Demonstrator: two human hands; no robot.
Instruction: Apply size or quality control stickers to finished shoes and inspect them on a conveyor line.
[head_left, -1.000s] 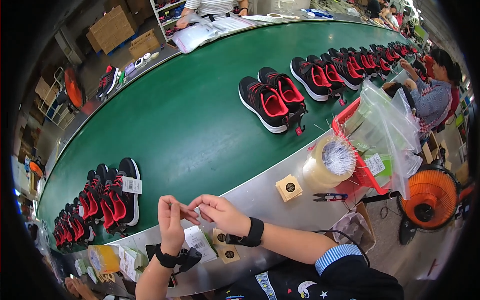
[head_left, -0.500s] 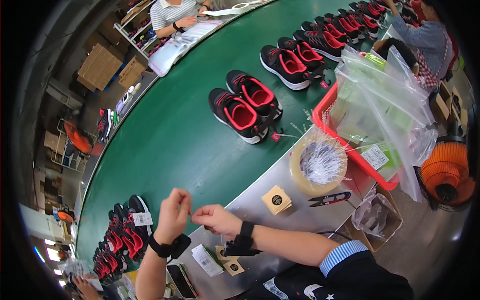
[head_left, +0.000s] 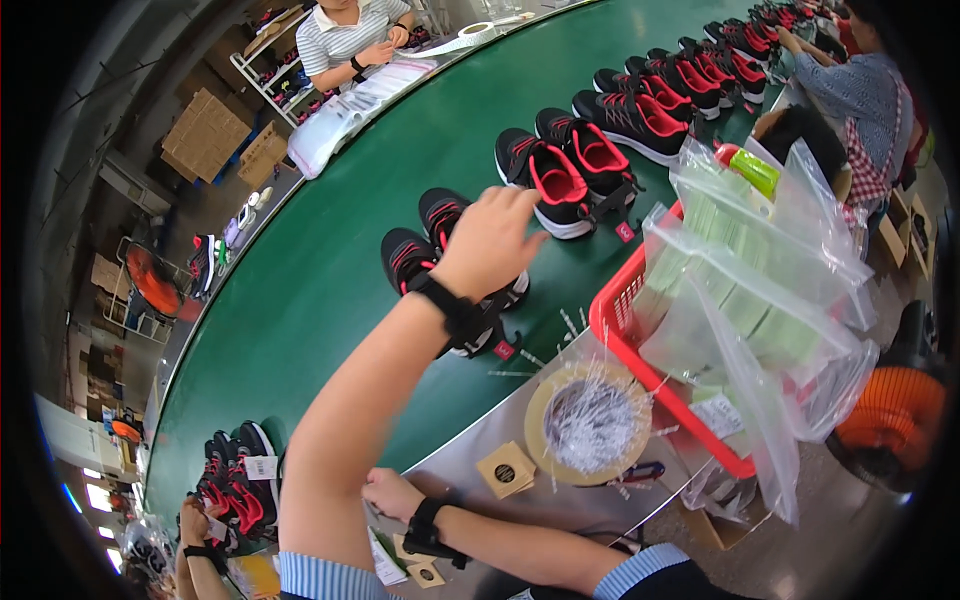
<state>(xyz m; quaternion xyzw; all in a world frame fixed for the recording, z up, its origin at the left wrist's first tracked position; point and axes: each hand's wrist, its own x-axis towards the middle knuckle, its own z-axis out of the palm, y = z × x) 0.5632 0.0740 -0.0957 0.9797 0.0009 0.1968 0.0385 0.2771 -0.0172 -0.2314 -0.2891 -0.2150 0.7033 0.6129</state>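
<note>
One left hand (head_left: 492,240), over black-red shoes (head_left: 455,265)

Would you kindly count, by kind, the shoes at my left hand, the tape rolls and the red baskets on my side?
Shoes: 2
Tape rolls: 1
Red baskets: 1
Total: 4

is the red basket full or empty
Full: the red basket is stuffed with clear bags of green and pale cards piled well above its rim.

Tape roll (head_left: 590,425) between shoes (head_left: 450,265) and basket (head_left: 640,355).
</note>
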